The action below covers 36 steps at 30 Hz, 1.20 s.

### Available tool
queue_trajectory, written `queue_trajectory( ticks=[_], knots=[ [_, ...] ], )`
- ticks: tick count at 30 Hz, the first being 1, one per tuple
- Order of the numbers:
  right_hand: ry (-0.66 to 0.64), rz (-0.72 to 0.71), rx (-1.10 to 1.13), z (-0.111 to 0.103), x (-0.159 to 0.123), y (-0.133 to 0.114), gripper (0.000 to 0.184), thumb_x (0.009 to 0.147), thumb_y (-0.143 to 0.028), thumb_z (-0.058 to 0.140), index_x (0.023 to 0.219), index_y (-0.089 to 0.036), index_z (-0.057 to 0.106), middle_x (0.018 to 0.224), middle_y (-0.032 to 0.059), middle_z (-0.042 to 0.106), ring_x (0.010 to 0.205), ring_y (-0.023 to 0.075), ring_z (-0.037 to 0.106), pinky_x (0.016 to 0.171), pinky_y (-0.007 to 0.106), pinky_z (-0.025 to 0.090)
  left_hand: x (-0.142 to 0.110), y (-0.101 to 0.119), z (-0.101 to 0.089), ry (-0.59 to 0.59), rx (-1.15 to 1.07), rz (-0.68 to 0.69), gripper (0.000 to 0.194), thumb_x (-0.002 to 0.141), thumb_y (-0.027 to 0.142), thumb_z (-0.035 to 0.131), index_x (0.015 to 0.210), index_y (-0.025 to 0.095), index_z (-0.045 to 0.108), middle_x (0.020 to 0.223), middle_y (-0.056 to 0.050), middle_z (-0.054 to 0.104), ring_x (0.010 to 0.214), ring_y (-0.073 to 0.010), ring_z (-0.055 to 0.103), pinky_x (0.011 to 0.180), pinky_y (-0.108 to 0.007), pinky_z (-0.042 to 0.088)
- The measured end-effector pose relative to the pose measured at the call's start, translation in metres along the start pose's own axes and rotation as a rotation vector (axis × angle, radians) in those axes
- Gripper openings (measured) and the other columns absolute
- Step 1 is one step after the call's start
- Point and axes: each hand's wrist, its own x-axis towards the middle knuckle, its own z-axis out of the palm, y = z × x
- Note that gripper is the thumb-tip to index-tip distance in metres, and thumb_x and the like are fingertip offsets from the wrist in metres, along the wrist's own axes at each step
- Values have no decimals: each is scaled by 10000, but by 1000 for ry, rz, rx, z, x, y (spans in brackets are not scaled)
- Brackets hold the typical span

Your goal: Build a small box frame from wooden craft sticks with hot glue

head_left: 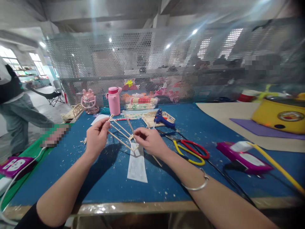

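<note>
My left hand (97, 135) is closed in a pinch on one end of a small frame of thin wooden sticks (121, 141), held above the table. At the frame's other end, my right hand (152, 141) pinches a thin wooden stick (130, 126) that slants up from the fingertips. Its lower part is hidden by the fingers, and whether it touches the frame I cannot tell. A strip of white paper (137, 168) lies under the frame. Beyond my right hand, a blue glue gun (165, 121) rests by a small stick tray (149, 118).
Red and yellow-handled scissors (192, 152) and a purple power strip (245, 157) lie to the right. A yellow pot (281, 113) stands behind. A pink bottle (114, 101), a clear jug (90, 103) and bundled sticks (140, 103) line the mesh screen (100, 63). A person (14, 108) is at left.
</note>
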Motion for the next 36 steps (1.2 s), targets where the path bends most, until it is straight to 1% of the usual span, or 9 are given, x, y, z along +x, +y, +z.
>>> queue_trajectory(
  ticks=[2,6,10,15,17,20,22,29,36],
  knots=[
    [9,-51,-42,-2,-2,-4,134,801,-210,510,767,-167,632,674,9,625,576,108,505,576,230,379,0,-3,-2,-21,-56,-46,319,799,395,561,985,159,669,663,1,612,443,-77,486,435,-195,406],
    [61,-131,-112,-2,-6,-13,154,831,-223,510,743,-179,629,748,47,656,723,157,566,686,279,415,3,-10,-8,-86,-213,-160,416,737,435,623,1033,145,652,701,-10,629,487,-91,542,516,-235,502],
    [67,-137,-112,-1,-8,-16,155,834,-222,514,721,-185,613,753,51,649,749,174,573,709,304,424,4,-11,-10,-100,-292,-217,442,693,432,667,1029,144,656,708,-8,628,490,-83,541,519,-238,514],
    [230,-203,-93,-3,-10,-22,148,848,-251,506,758,-199,611,736,46,639,736,175,562,725,314,421,2,-7,-9,-104,-327,-243,443,670,422,690,1019,149,670,717,-12,639,539,-95,563,533,-237,523],
    [211,-215,-122,-4,-11,-25,154,845,-256,510,742,-199,610,711,40,633,717,171,551,722,317,406,1,-5,-8,-101,-326,-250,452,661,424,698,1015,143,671,718,-19,647,590,-113,584,533,-231,525],
    [104,-186,-156,-2,-10,-27,167,823,-229,519,680,-193,597,679,30,621,688,160,538,696,306,383,0,-2,-7,-88,-326,-263,462,656,432,699,1009,135,669,715,-22,650,620,-124,595,522,-222,522],
    [59,-159,-154,0,-10,-26,173,810,-211,520,653,-188,587,683,30,619,693,157,538,689,299,380,0,-1,-7,-89,-329,-264,462,657,430,697,1011,133,669,703,-19,647,617,-123,593,522,-221,521],
    [36,-116,-131,4,-10,-25,189,795,-205,514,619,-189,582,637,19,605,649,146,536,655,283,380,0,1,-8,-103,-402,-297,451,631,422,716,983,143,674,710,-14,640,634,-120,590,523,-219,512],
    [21,-123,-148,3,-10,-25,193,789,-200,512,608,-191,577,617,16,610,631,144,540,654,283,368,2,1,-8,-104,-483,-354,447,590,406,740,949,148,674,719,-15,631,634,-112,591,523,-215,510]
  ],
)
